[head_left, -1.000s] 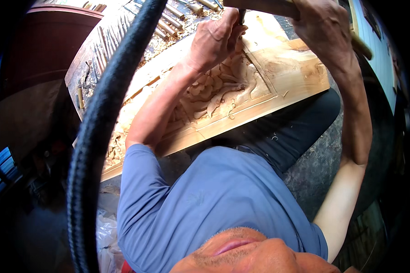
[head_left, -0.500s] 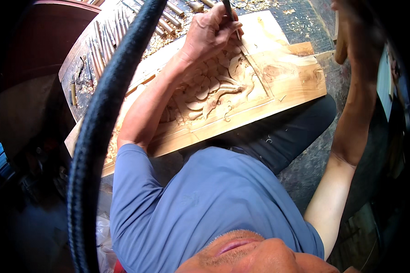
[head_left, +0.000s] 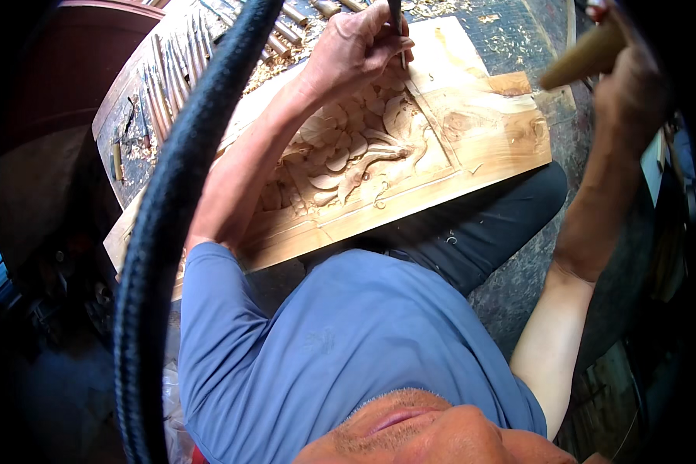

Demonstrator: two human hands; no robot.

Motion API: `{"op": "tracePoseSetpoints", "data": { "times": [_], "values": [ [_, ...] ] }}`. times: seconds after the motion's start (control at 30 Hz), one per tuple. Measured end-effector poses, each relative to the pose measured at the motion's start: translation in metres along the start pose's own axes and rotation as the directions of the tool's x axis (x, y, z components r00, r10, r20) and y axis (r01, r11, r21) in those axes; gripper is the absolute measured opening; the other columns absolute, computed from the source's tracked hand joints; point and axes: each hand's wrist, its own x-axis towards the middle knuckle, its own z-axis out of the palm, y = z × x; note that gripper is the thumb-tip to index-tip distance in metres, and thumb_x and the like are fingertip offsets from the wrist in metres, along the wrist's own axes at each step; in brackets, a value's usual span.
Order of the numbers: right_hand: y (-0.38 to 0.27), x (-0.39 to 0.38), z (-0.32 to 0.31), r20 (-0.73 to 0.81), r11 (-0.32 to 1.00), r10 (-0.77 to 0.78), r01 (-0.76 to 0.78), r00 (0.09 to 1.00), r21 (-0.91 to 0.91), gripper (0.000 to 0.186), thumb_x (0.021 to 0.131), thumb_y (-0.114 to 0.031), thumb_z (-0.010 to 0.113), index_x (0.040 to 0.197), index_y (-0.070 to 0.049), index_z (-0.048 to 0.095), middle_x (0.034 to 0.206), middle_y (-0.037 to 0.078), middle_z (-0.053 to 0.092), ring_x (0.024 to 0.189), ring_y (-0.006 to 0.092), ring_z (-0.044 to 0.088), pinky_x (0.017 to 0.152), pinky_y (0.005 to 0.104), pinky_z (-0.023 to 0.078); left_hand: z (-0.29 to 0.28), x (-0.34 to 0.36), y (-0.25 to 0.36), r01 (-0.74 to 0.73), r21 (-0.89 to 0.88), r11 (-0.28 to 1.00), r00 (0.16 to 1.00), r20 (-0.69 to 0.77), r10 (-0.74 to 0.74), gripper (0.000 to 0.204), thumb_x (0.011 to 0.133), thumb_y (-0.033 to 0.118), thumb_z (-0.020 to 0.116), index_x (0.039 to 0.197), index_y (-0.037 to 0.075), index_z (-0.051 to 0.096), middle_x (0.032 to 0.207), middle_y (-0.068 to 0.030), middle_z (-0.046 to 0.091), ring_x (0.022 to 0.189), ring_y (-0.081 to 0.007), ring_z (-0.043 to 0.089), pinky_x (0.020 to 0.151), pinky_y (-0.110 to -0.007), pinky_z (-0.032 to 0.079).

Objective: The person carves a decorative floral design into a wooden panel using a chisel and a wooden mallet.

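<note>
The panel (head_left: 503,127) on the surface (head_left: 510,46) bears a floral relief (head_left: 363,158), seemingly mostly shaped with cutting remaining, as the left hand's (head_left: 346,54) grip pinches a chisel (head_left: 396,17), the right hand's (head_left: 634,87) a wooden tool (head_left: 584,58).

By the right hand (head_left: 634,89), the mallet (head_left: 584,58), held near the chisel (head_left: 396,15) a second ago, has been drawn well out to the right; its rounded end, pointed downward half a second ago, is now slanted leftward.
</note>
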Motion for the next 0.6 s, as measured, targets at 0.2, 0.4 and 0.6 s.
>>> {"op": "tracePoseSetpoints", "data": {
  "times": [0.2,0.4,0.6],
  "values": [
    [0.013,0.006,0.005,0.247,0.806,-0.33,0.408,0.911,-0.428,0.041,0.077,0.002,0.071,0.117,-0.001,0.068,0.098,0.017,0.07,0.088,0.0298,0.07,0.076,0.0367,0.054,0.006,-0.006,-0.015,0.168,-0.359,0.918,0.983,0.13,-0.129,0.018,0.101,0.004,0.062,0.118,0.002,0.054,0.1,-0.0075,0.066,0.083,-0.02,0.066,0.073,-0.034,0.056],
    [0.011,-0.005,0.009,-0.01,0.986,-0.163,0.163,0.987,-0.03,0.029,0.082,-0.004,0.071,0.111,-0.002,0.071,0.088,0.015,0.072,0.076,0.026,0.07,0.071,0.0345,0.053,0.015,-0.006,-0.027,0.292,-0.61,0.736,0.954,0.24,-0.18,0.018,0.105,0.013,0.061,0.116,0.0,0.055,0.11,-0.0095,0.065,0.093,-0.0162,0.063,0.08,-0.036,0.056],
    [-0.003,0.002,0.003,0.085,0.985,-0.164,0.168,0.983,-0.035,0.032,0.08,0.001,0.068,0.112,-0.003,0.069,0.089,0.007,0.067,0.08,0.0186,0.066,0.074,0.0302,0.053,0.003,0.0,-0.023,0.221,-0.351,0.91,0.971,0.17,-0.17,0.024,0.104,0.01,0.061,0.123,-0.002,0.052,0.096,-0.0087,0.07,0.089,-0.021,0.071,0.077,-0.038,0.064]
  ]
}}
